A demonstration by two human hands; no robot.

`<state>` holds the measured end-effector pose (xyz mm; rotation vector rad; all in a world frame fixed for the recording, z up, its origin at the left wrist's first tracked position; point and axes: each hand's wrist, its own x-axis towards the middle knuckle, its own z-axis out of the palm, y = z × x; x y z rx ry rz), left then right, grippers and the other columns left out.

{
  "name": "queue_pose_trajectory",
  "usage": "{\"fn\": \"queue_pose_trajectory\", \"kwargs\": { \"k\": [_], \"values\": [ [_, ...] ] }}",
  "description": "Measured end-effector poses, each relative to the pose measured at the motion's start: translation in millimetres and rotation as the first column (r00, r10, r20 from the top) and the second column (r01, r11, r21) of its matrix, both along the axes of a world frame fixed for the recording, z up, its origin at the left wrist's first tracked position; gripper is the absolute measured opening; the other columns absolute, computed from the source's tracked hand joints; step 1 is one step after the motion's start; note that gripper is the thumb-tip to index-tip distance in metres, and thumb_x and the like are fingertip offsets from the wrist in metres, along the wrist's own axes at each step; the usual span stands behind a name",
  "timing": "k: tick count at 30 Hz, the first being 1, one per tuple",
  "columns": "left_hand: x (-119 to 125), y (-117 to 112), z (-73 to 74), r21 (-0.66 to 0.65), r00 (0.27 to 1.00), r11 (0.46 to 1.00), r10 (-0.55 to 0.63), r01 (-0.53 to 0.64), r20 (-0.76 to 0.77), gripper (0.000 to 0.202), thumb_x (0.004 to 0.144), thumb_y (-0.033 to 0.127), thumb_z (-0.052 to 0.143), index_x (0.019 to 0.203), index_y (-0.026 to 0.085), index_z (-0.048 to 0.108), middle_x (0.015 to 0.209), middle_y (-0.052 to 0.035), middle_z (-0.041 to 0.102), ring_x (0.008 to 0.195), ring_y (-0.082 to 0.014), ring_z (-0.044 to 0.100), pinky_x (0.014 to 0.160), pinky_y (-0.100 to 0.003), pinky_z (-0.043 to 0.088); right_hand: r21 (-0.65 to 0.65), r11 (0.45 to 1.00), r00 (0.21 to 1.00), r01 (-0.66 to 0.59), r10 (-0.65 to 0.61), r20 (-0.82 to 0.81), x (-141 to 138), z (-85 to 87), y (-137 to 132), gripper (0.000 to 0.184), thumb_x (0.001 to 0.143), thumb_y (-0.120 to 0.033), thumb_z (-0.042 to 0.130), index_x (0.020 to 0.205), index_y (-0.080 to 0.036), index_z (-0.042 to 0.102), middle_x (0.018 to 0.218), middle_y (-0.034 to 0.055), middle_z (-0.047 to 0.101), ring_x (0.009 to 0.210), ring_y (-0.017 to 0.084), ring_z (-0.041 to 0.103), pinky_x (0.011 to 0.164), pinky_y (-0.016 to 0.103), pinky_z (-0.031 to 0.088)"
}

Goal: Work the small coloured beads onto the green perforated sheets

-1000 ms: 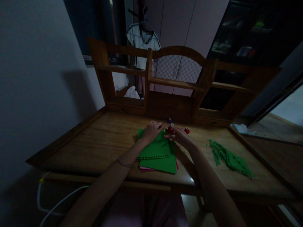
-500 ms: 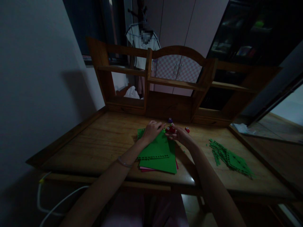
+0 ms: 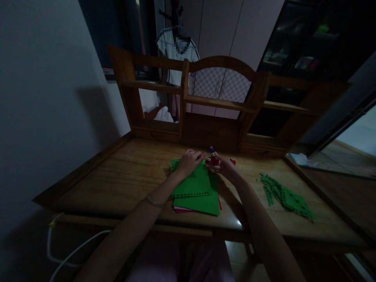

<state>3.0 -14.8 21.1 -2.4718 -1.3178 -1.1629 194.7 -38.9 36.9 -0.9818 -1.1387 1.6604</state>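
Punched holes run along edges of a green paper sheet, which lies over another green sheet on the desk. My left hand rests on the upper part of the punched sheet, fingers closed at its top right corner. In my right hand is a small red craft punch, held up against that same corner; my fingers hide part of it. Just behind stands a purple craft punch. Another red punch sits to the right of my right hand.
A heap of cut green paper strips lies on the right of the wooden desk. Pink sheets show under the green stack. A wooden shelf unit borders the back. A white cable hangs at the lower left.
My right hand and the red punch have shifted very slightly at the sheet's corner. My left hand stays almost where it was.
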Motion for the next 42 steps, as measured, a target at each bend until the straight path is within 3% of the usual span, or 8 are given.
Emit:
{"fn": "queue_pose_trajectory", "kwargs": {
  "k": [8,17,27,42],
  "values": [
    [-0.1,-1.1,1.5,-0.009,1.000,1.000,0.001,-0.001,-0.003,0.039,0.094,0.042,0.034,0.071,0.019,0.055,0.067,-0.0017,0.057,0.072,-0.0154,0.052,0.073,-0.029,0.036,-0.018,1.000,1.000,-0.006,0.006,0.006,0.9,0.0,0.5,0.034,0.083,-0.045,0.056,0.102,-0.017,0.053,0.092,0.0099,0.068,0.084,0.022,0.068,0.067,0.031,0.056],
    [-0.2,0.5,-0.3,-0.004,1.000,1.000,0.012,-0.012,-0.020,0.038,0.094,0.041,0.034,0.072,0.019,0.056,0.069,-0.0025,0.059,0.073,-0.0158,0.053,0.073,-0.029,0.036,-0.016,1.000,1.000,-0.012,0.012,0.004,2.7,-2.2,1.5,0.033,0.083,-0.043,0.056,0.102,-0.016,0.056,0.102,0.0113,0.066,0.088,0.023,0.067,0.063,0.029,0.056],
    [0.3,-1.4,1.2,-0.021,1.000,1.000,-0.003,0.003,-0.020,0.039,0.094,0.042,0.034,0.072,0.018,0.056,0.068,-0.0024,0.058,0.073,-0.0153,0.053,0.073,-0.029,0.037,-0.032,0.998,0.999,-0.053,0.053,0.011,3.4,-3.5,0.2,0.034,0.082,-0.043,0.057,0.103,-0.017,0.056,0.100,0.0097,0.066,0.084,0.021,0.068,0.054,0.023,0.055],
    [0.8,-2.3,1.9,-0.015,1.000,1.000,-0.003,0.003,-0.018,0.039,0.094,0.041,0.033,0.071,0.018,0.056,0.068,-0.0022,0.058,0.072,-0.0152,0.053,0.074,-0.029,0.037,-0.055,0.996,0.997,-0.069,0.068,-0.021,3.1,-0.3,-1.2,0.031,0.084,-0.042,0.054,0.101,-0.016,0.058,0.100,0.0107,0.066,0.087,0.022,0.067,0.057,0.024,0.056]
  ]
}}
